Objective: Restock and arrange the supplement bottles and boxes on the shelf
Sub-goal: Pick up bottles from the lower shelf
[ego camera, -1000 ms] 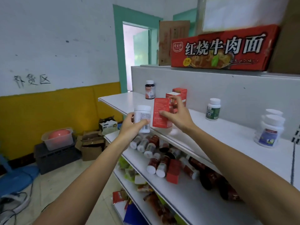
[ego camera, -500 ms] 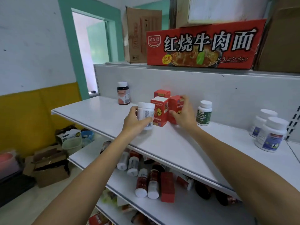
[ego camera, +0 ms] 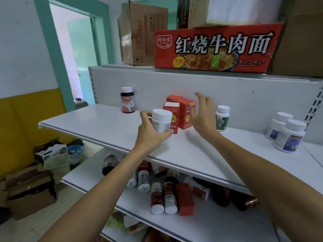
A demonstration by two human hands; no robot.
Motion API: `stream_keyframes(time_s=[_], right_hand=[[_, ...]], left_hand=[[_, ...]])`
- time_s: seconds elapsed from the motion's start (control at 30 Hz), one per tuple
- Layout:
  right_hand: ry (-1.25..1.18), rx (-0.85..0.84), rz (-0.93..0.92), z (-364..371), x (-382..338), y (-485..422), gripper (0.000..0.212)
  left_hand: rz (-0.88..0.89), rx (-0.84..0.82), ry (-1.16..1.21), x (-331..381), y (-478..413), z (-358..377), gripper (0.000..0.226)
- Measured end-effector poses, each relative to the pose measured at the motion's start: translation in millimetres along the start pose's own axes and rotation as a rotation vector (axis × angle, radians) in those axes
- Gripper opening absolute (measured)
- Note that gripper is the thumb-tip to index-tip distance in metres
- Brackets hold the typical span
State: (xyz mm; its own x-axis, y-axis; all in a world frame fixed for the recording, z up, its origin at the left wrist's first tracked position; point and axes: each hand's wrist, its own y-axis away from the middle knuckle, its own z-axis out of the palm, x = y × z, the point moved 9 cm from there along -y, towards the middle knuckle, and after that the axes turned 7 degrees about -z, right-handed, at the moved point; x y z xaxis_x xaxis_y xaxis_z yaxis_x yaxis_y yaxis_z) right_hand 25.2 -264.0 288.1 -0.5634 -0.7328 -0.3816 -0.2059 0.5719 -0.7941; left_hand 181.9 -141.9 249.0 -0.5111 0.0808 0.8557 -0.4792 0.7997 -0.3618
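Note:
My left hand grips a white bottle with a white cap, held just above the front of the white upper shelf. Three red boxes stand together behind it. My right hand hovers open just right of the boxes, fingers spread and off them. A green-labelled white bottle stands right of that hand. A dark bottle stands at the back left, and two white bottles stand at the far right.
On the lower shelf lie several bottles and a red box in a jumble. A large red noodle carton and cardboard boxes sit on top of the unit. Boxes and a bin stand on the floor at left.
My right hand carried a red box up to the shelf, set it beside the other red boxes, then let go and opened. My left hand kept the white bottle and rose to shelf level.

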Motion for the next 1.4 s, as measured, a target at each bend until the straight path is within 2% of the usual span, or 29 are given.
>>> stream_keyframes(time_s=[0.13, 0.27, 0.33, 0.47, 0.6, 0.7, 0.93, 1.03, 1.1, 1.17, 1.27, 1.4], right_hand=[[-0.110, 0.003, -0.003, -10.6, -20.1, 9.6, 0.027], [-0.192, -0.058, -0.008, -23.2, -25.4, 36.6, 0.015], [-0.258, -0.104, 0.101, -34.8, -14.0, 47.5, 0.015], [-0.504, -0.089, 0.323, -65.1, 12.3, 60.4, 0.016], [-0.542, -0.103, 0.325, -94.1, 24.8, 64.9, 0.025], [-0.567, -0.110, 0.339, -113.0, 34.3, 69.9, 0.017], [-0.703, -0.111, 0.500, -164.1, 77.3, 87.2, 0.036], [-0.717, -0.130, 0.536, -179.0, 90.9, 93.8, 0.041], [-0.649, -0.157, 0.521, -188.3, 98.3, 98.3, 0.040], [-0.634, -0.153, 0.512, -196.5, 106.7, 103.6, 0.035], [-0.667, -0.065, 0.563, -213.0, 124.5, 111.9, 0.038], [-0.707, -0.034, 0.583, -231.5, 138.3, 120.9, 0.034]], left_hand=[[0.080, -0.044, 0.060, 12.6, 5.5, 10.9, 0.070], [0.110, -0.267, 0.171, 23.1, 7.9, 51.9, 0.073], [0.108, -0.320, 0.183, 27.0, 10.0, 70.7, 0.075], [0.106, -0.381, 0.252, 45.2, 20.6, 97.5, 0.084], [0.193, -0.384, 0.252, 76.0, 37.3, 123.1, 0.084], [0.247, -0.376, 0.254, 94.7, 46.7, 145.2, 0.090], [0.201, -0.554, 0.265, 119.8, 74.3, 199.9, 0.086], [0.197, -0.454, 0.203, 128.2, 84.2, 212.3, 0.086], [0.215, -0.326, 0.129, 133.7, 88.5, 215.4, 0.086], [0.234, -0.279, 0.061, 138.1, 95.1, 222.4, 0.086], [0.224, -0.382, 0.089, 141.2, 107.3, 237.3, 0.079], [0.077, -0.546, 0.204, 142.9, 120.7, 252.2, 0.065]])
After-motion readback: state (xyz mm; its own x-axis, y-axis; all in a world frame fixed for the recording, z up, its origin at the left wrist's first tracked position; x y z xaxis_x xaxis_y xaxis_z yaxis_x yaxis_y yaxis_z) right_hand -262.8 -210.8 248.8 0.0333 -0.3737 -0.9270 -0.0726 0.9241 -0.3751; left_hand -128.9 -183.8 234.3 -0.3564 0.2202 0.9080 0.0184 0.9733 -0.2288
